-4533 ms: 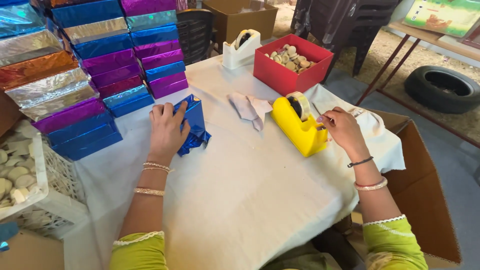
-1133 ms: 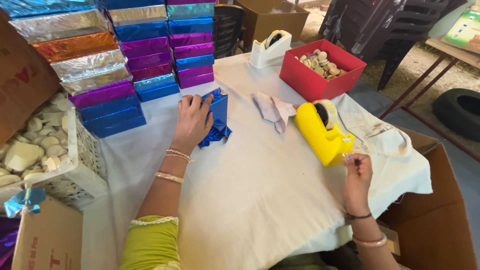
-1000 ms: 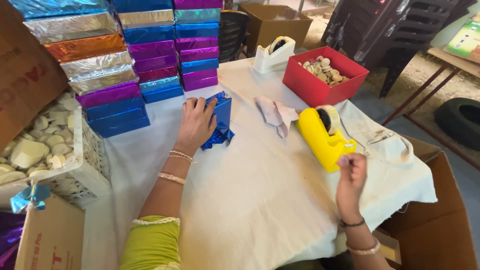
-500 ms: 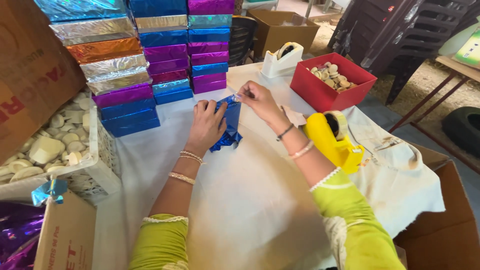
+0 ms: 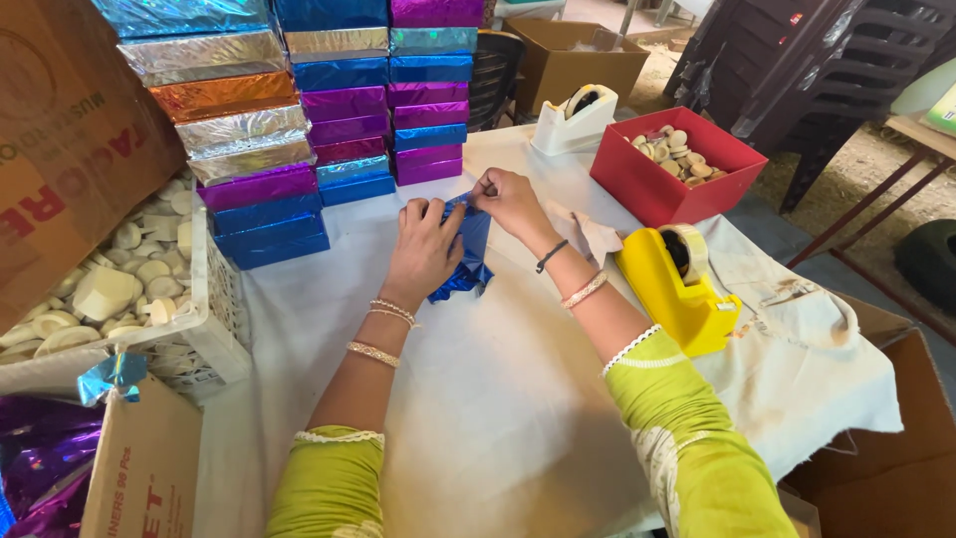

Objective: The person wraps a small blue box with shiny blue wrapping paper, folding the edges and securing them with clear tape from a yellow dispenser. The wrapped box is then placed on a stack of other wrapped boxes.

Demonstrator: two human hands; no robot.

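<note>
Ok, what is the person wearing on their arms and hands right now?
Both arms have lime-green sleeves ending above the elbow, each edged with white scalloped trim. The left hand side carries thin beaded bangles near the wrist and a gold-coloured bangle further up the forearm. The right hand side has a thin dark band at the wrist and a pale beaded bracelet behind it. No gloves; rings cannot be made out.

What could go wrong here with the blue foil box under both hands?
The left hand alone pins the blue foil-wrapped box while the right hand pinches its top edge; if the left hand lifts, the loose crinkled foil at its lower end may spring open. The thin foil could also tear under the pinch.
</note>
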